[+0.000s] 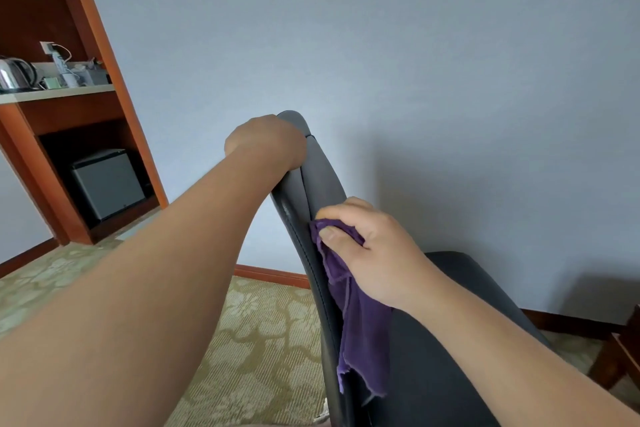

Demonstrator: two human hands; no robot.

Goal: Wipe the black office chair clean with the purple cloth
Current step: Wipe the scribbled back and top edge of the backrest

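Head view runs along the black office chair (pixel 320 180), its backrest seen edge-on: smooth and leather-like, with a stitched seam down the rounded rim. My right hand (pixel 377 253) presses the purple cloth (pixel 363 322) against the backrest about halfway up, thumb on the bunched fabric and fingers curled round it. The rest of the cloth hangs limp below my hand, soft, with a frayed lower edge. My left hand (pixel 266 142) is clamped over the backrest's top, fingers out of sight on the far side. Under the chair lies a pale green floral carpet (pixel 263 340). Left of the chair stands a reddish wooden cabinet (pixel 104 45) with a shiny metal kettle (pixel 14 76) on its shelf.
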